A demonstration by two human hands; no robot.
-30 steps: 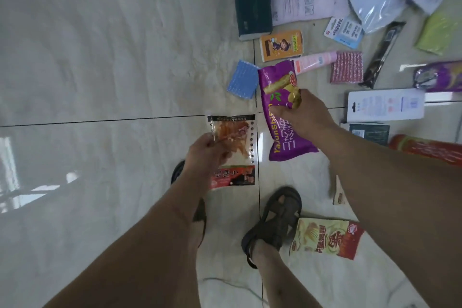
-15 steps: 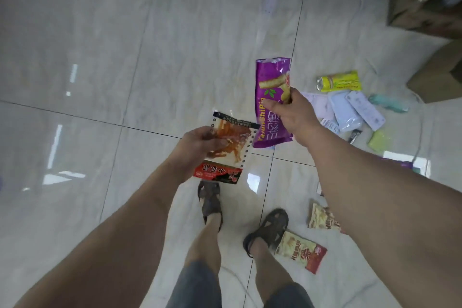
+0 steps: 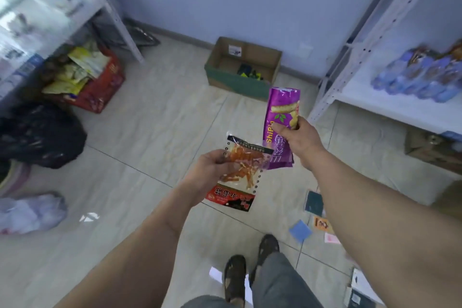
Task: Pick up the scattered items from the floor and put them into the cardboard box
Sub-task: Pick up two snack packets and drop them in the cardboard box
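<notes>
Head's come up off the floor, so now the cardboard box (image 3: 243, 67) shows by the far wall. Left hand (image 3: 212, 172) pinches the orange snack packet (image 3: 241, 175), right hand (image 3: 297, 140) grips the purple bag (image 3: 281, 112), both held forward, probably for dropping in.

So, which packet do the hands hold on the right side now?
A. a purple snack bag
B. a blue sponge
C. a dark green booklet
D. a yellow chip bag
A: the right hand grips the purple snack bag, while the left hand holds the orange-and-red snack packet.
</notes>
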